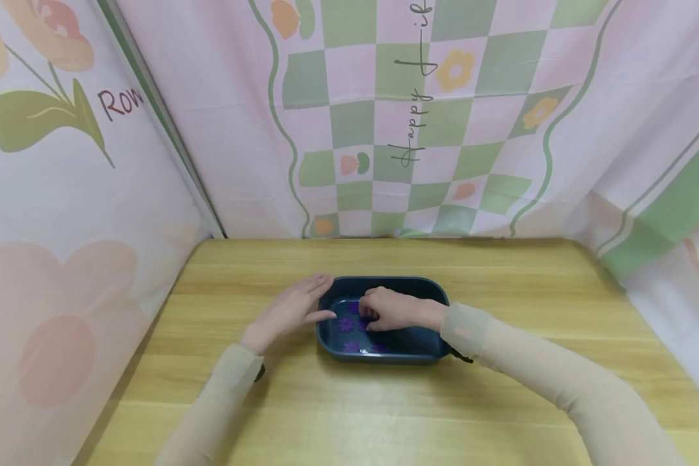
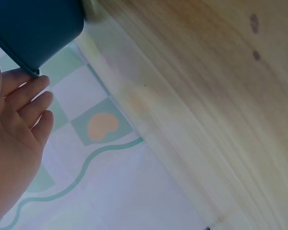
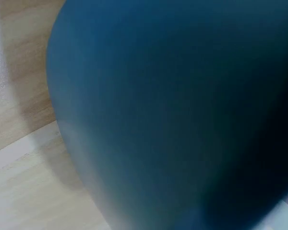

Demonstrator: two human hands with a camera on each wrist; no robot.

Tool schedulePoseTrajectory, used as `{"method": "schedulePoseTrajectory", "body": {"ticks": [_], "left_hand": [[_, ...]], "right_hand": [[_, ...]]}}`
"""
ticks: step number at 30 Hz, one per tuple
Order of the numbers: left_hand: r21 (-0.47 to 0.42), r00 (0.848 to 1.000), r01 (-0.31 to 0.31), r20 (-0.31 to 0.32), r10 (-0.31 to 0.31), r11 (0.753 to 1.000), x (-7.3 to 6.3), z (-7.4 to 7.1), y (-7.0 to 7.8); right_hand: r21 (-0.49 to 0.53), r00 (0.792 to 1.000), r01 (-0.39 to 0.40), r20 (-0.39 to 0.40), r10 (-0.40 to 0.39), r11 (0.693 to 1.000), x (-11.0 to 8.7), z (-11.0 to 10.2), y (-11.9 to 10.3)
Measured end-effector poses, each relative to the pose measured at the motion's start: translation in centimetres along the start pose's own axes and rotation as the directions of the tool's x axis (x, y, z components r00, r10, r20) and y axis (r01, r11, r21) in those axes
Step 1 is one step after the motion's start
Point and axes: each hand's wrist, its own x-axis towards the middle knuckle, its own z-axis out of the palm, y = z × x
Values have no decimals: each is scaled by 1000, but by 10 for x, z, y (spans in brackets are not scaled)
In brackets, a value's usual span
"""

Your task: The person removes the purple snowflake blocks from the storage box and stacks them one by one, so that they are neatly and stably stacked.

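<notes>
A dark blue rectangular basin (image 1: 413, 344) stands on the wooden table, and several purple flower-shaped pieces (image 1: 346, 324) lie on its floor, mostly toward the left end. My left hand (image 1: 294, 303) rests at the basin's left end, fingers extended along the rim and thumb reaching over the inside. In the left wrist view, the left fingers (image 2: 26, 91) touch the basin's edge (image 2: 36, 72). Inside the basin, my right hand (image 1: 393, 309) has its fingers curled down around a purple piece at its fingertips. Only the blurred basin wall (image 3: 149, 110) fills most of the right wrist view, hiding the right fingers.
The wooden table (image 1: 384, 414) extends around the basin on all sides. Behind it hangs a checked, flower-printed cloth (image 1: 404, 129), with more printed cloth along the left (image 1: 64, 259) and right (image 1: 676, 213) sides.
</notes>
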Motion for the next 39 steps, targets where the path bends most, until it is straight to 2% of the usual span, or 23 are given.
{"method": "schedulePoseTrajectory", "body": {"ticks": [14,22,30,39], "left_hand": [[-14,1000,-8,2,8,1000,0,0,-3],[-52,1000,8,6,-7,999,-1,0,-4],[-25,1000,6,-1,-6,1000,-1,1,-3],[-37,1000,12,3,-12,999,-1,1,-3]], "right_hand": [[-29,1000,-17,22,17,999,2,2,-2],[-65,998,-56,32,58,996,4,6,-5],[-57,995,-92,35,94,994,5,8,-8],[-41,993,-116,31,117,992,5,8,-9]]}}
